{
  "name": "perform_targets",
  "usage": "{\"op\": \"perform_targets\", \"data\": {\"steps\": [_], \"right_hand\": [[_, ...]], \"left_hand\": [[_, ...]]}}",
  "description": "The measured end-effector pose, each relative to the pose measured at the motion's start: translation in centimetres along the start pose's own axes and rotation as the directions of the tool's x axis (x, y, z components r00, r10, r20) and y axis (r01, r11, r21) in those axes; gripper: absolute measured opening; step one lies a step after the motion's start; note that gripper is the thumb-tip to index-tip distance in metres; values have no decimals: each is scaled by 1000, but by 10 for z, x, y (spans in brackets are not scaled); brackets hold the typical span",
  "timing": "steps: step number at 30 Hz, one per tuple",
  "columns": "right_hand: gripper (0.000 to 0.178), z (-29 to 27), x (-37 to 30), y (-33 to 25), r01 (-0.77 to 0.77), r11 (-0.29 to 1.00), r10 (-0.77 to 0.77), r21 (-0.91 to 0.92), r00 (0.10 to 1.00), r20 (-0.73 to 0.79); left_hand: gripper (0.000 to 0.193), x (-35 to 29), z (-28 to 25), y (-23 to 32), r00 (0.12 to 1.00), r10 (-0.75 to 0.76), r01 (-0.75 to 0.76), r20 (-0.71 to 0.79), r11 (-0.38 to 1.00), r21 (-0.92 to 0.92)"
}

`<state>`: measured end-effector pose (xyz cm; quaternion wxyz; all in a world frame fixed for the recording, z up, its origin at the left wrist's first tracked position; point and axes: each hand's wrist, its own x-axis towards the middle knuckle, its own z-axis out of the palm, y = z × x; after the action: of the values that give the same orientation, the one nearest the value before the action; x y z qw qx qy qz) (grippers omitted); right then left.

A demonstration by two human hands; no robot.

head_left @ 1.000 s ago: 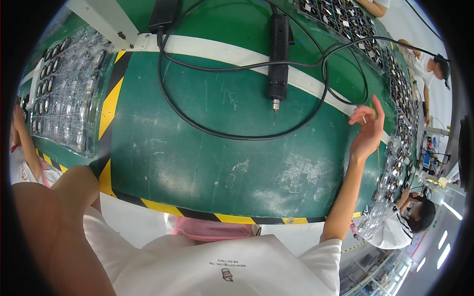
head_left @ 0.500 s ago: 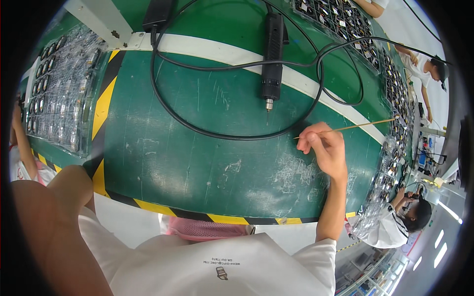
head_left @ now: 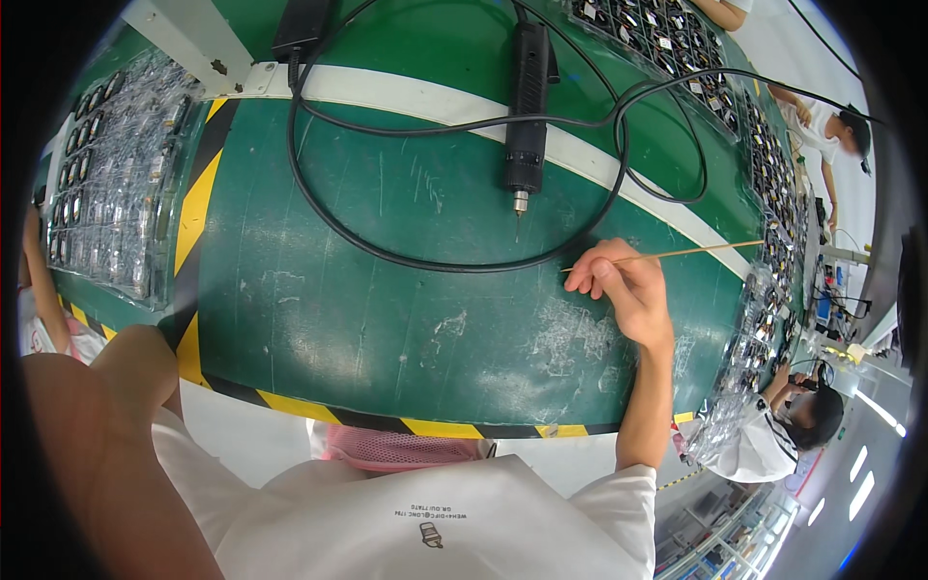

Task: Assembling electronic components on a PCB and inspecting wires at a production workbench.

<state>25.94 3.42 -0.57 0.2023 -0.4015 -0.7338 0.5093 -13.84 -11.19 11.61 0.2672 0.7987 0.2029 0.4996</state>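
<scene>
Above the right part of the green tabletop, my right hand (head_left: pixel 630 295) is closed around a thin wooden stick (head_left: pixel 710 249). One end of the stick pokes out past my fingertips to the left; its long end reaches toward the far right. Just beyond those fingers runs a loop of black cable (head_left: pixel 454 268). A black electric screwdriver (head_left: pixel 528 97) lies farther off, its bit toward me. My left arm (head_left: pixel 106 435) is bent and raised at the lower left, but the hand itself is outside the picture.
Clear plastic trays of small dark parts stand at the left (head_left: pixel 121 184) and along the right side (head_left: pixel 773 193). A white metal post (head_left: pixel 193 39) rises at the far left. Yellow-black tape (head_left: pixel 362 420) marks the near edge. Other people sit or stand around the bench.
My right hand has shifted slightly left with the stick, which now lies a bit flatter. The whole view has moved a little; the screwdriver and trays rest where they were.
</scene>
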Motion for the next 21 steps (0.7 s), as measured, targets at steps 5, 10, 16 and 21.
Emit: {"op": "perform_targets", "data": {"steps": [5, 10, 16, 21], "right_hand": [[24, 0, -1, -3, -19, 1000, 19, -19, 1000, 1], [17, -2, -2, -7, 5, 992, -10, -127, 999, -39], [17, -11, 0, -1, -26, 999, 25, -46, 1000, -6], [17, -8, -2, -1, 4, 999, -5, -43, 1000, -14]], "left_hand": [[20, 0, 0, 1, 1000, -13, 13, 6, 1000, -5], [20, 0, 0, 1, 999, -31, 31, 15, 999, -12], [20, 2, -3, -1, 998, -49, 49, 29, 999, -23], [21, 2, -1, 1, 997, -64, 65, 42, 997, -32]]}}
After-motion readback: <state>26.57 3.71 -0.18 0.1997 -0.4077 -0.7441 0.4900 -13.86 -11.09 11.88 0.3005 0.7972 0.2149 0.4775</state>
